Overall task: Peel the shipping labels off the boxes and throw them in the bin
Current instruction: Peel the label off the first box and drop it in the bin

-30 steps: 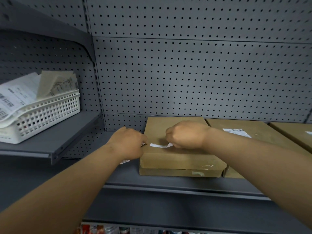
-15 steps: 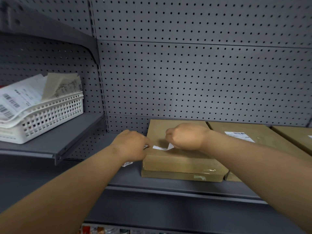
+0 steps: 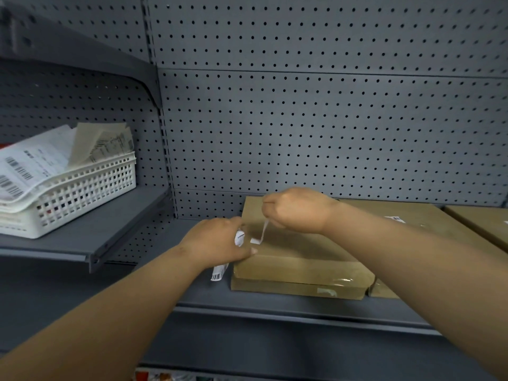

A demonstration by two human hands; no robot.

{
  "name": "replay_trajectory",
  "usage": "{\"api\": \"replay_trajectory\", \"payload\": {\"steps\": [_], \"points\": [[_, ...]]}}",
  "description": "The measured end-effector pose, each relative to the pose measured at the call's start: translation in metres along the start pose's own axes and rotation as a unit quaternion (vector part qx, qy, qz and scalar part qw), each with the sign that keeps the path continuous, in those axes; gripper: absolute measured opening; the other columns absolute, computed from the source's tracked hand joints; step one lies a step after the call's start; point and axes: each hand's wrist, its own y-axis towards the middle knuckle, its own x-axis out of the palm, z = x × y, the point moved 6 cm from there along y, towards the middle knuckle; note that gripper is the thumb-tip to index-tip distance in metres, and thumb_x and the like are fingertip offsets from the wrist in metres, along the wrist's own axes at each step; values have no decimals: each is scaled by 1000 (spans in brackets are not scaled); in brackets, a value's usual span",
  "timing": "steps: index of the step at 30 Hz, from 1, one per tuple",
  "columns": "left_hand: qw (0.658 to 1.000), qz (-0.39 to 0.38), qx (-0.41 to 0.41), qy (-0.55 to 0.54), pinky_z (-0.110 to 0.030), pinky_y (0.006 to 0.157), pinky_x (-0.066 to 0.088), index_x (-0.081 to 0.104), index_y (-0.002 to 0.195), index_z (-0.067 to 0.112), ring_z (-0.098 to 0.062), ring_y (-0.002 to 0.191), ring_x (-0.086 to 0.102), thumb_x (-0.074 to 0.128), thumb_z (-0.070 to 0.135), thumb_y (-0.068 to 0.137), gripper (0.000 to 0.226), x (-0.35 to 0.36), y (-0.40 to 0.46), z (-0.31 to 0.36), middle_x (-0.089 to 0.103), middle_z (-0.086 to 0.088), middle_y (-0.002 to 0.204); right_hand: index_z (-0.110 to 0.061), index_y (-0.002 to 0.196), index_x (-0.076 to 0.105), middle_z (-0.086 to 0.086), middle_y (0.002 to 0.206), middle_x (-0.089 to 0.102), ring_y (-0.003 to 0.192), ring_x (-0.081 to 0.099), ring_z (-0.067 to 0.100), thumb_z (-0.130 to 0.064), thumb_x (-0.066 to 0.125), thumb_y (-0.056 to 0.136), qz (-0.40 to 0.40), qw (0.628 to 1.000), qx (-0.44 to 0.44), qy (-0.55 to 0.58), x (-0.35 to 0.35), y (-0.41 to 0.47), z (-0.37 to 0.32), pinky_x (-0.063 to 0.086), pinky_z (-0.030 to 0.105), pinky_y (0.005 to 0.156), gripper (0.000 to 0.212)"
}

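Now the right hand [image 3: 295, 209] is higher above the cardboard box [image 3: 299, 250] than it was half a second ago, and the white label strip [image 3: 262, 232] that lay almost flat on the box lid is pulled up into a thin, nearly upright ribbon. The fingers of this hand pinch the upper end of the strip, while its lower end, a small white piece, is attached to the lid close to the left edge of the box. The left hand [image 3: 220, 243] stays at the left edge of the same box, and its fingers are curled around a crumpled label [image 3: 239, 237]; one end of this label, with a barcode, hangs out below the hand, just beside the left front corner of the box. The thumb of this hand touches the top of the box. The box lies on a grey metal shelf [image 3: 275, 301], in front of a grey perforated back panel [image 3: 330, 127]. To the right of the box lies a second cardboard box [image 3: 428, 224], touching it or almost so, and it carries its own shipping label [image 3: 395, 219], partly hidden behind the right forearm. To the left of the box and higher, on a side shelf [image 3: 90, 232], stands a white plastic basket [image 3: 82, 196]. It holds a loose pile of peeled labels [image 3: 33, 166] with barcodes, which rise above its rim.
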Motion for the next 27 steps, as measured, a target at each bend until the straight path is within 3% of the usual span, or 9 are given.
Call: {"api": "replay_trajectory", "payload": {"steps": [4,8,11,16,20,23,27], "points": [[1000,3,-11,-8,-33,94,45,45,129,24,-18,115,55,61,62,71,70,6,2,3,59,4,128,-3,103,54,9,103,54,73,59,27,-4,37,94,9,1000,11,-8,5,-1,-1,46,34,57,19],[999,-6,-29,-40,-35,95,45,41,133,22,-18,120,51,64,61,70,77,8,2,0,54,3,134,-2,104,54,11,101,53,65,45,24,-3,36,95,53,998,30,6,-10,3,5,35,32,53,21],[996,-1,-38,-80,-32,93,43,33,138,22,-19,122,50,64,61,70,84,6,1,-1,50,1,138,-2,102,55,11,98,53,64,42,24,-6,35,95,77,996,46,19,-21,1,13,36,32,53,22],[983,72,-75,-150,-34,93,43,13,145,28,-24,126,47,63,66,67,101,-4,-2,0,48,-6,141,-7,105,57,7,103,55,74,55,26,-12,34,96,62,996,53,36,-16,-8,15,36,32,56,26],[979,128,-30,-157,-37,98,43,30,139,32,-20,122,51,60,68,69,84,-12,-3,14,55,1,134,-11,101,61,3,100,60,75,54,21,-20,40,95,92,984,76,130,-16,-11,10,38,30,60,23],[971,169,-10,-166,-37,92,46,52,122,28,-16,109,57,61,61,73,60,-16,-2,20,63,6,120,-11,89,66,1,91,61,73,44,12,-20,52,89,137,946,135,261,-14,-12,12,40,29,63,17],[970,190,3,-155,-37,88,45,61,105,23,-18,103,57,60,56,77,43,-17,1,20,65,2,109,-9,83,69,-7,79,55,74,52,11,-14,60,85,166,900,163,368,-2,-11,16,49,31,72,11]]}}
